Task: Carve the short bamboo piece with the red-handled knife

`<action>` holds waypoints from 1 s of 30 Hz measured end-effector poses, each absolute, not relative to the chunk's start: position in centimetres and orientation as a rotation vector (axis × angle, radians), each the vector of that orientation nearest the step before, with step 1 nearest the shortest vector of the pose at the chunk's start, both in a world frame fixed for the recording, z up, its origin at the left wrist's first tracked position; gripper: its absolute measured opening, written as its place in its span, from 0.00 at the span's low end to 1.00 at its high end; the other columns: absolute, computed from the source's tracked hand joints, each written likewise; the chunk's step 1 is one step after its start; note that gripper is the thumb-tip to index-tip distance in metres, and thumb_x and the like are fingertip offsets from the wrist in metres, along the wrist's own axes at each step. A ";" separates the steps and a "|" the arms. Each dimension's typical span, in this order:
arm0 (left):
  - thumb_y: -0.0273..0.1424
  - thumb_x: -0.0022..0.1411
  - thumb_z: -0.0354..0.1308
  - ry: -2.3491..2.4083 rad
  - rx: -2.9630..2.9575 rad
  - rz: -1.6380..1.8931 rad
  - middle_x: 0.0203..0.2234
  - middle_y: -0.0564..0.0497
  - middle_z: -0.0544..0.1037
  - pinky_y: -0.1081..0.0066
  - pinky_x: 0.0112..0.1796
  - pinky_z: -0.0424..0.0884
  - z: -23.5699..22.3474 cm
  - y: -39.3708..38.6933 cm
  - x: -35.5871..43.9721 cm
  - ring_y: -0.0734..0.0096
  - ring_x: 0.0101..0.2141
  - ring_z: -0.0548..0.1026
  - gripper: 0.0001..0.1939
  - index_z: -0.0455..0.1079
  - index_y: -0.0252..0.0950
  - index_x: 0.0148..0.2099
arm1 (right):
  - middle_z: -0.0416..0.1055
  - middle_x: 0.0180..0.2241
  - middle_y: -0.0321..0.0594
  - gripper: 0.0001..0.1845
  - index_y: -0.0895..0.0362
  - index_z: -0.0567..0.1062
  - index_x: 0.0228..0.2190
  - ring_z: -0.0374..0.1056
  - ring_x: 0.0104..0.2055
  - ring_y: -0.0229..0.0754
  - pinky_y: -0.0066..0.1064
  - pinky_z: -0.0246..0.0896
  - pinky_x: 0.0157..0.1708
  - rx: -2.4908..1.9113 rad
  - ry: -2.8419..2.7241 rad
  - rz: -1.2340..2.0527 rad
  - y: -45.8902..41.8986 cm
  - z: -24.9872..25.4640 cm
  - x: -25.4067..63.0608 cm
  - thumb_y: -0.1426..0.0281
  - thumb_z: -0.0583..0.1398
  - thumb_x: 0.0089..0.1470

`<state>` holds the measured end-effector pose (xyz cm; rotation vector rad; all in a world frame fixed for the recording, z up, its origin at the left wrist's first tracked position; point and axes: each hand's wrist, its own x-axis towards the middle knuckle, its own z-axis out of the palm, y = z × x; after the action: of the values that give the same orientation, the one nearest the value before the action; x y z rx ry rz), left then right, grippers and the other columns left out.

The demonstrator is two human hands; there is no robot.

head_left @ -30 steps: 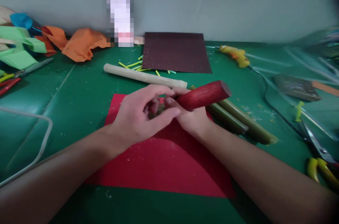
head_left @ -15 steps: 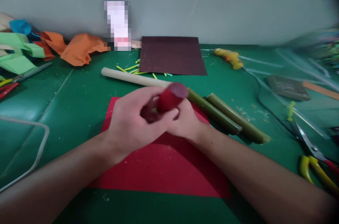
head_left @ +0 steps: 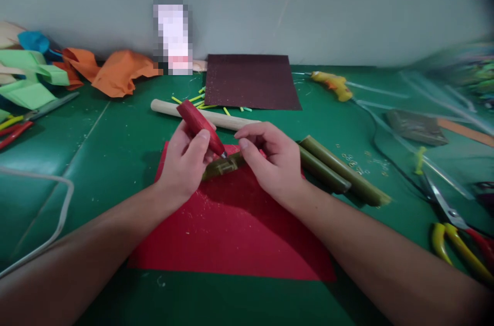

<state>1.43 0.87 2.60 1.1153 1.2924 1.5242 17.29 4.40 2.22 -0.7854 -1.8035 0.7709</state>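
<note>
My left hand (head_left: pixel 187 159) is closed around a carving tool with a red handle (head_left: pixel 200 126), whose short metal tip points down to the right. Beneath that tip lies a green bamboo piece (head_left: pixel 224 166) with pale rectangular cuts in its surface. Its left end runs in at my left hand, whose lower fingers are hidden. At the bamboo's right end is my right hand (head_left: pixel 274 159), its fingers loosely curled and a gap between thumb and index fingertip. Whether it touches the bamboo is unclear. Both hands are above a red sheet (head_left: pixel 231 243) dotted with small shavings.
Two bamboo tubes (head_left: pixel 343 171) lie to the right, near scissors (head_left: pixel 450 218) and a yellow glue gun (head_left: pixel 334 84). Behind my hands are a pale wooden rod (head_left: pixel 165 107) and a dark brown sheet (head_left: pixel 252 82). Orange paper (head_left: pixel 123 74) and a white cable (head_left: pixel 65 202) lie left.
My hands have moved apart, left hand leftward and right hand rightward. The red handle now slants down to the right instead of pointing at me, and the cut bamboo shows between my hands.
</note>
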 end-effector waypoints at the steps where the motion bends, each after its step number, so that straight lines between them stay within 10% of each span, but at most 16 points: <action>1: 0.36 0.62 0.53 1.274 1.106 1.524 0.19 0.57 0.67 0.76 0.15 0.56 2.4 0.9 1.4 0.79 0.16 0.62 0.07 0.65 0.39 0.40 | 0.73 0.29 0.35 0.05 0.57 0.75 0.35 0.65 0.28 0.33 0.28 0.61 0.28 -0.791 -1.825 0.707 4.4 2.5 17.4 0.73 0.58 0.58; 17: 0.41 0.63 0.51 1.209 1.160 1.504 0.18 0.58 0.65 0.74 0.17 0.56 1.8 0.9 1.3 0.78 0.16 0.59 0.13 0.64 0.37 0.43 | 0.74 0.45 0.48 0.13 0.58 0.75 0.42 0.69 0.47 0.51 0.44 0.68 0.48 -0.907 -2.501 0.364 4.7 2.0 21.1 0.74 0.61 0.52; 30: 0.36 0.65 0.54 1.330 1.430 1.464 0.23 0.56 0.68 0.70 0.22 0.59 2.2 0.1 0.9 0.75 0.19 0.63 0.08 0.61 0.42 0.45 | 0.76 0.41 0.48 0.13 0.60 0.77 0.43 0.70 0.43 0.52 0.46 0.71 0.42 -0.875 -2.596 0.320 4.1 1.9 21.9 0.69 0.62 0.56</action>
<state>0.92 0.12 2.24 1.4302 1.3300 1.4638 21.85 4.07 1.87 -0.8751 -2.5960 0.3199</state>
